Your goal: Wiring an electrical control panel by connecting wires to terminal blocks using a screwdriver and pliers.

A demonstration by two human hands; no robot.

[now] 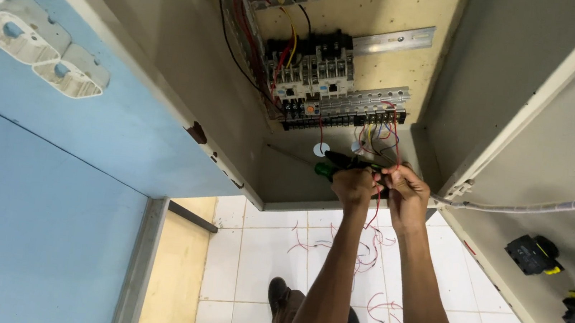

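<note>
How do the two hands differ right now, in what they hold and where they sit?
The left hand grips a green-handled tool; the right hand pinches thin red wires. The left hand sits slightly lower and nearer the wall, the right hand nearer the cabinet door. Both are raised under the black terminal strip.

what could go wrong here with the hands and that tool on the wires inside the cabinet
The left hand holds a green-handled tool against a thin red wire that the right hand pinches; a slip might nick the fingers or cut the strand short. The loose wires under the terminal strip are crowded, so the wrong one could get snagged. Wire scraps on the tiled floor could be slippery underfoot.
</note>
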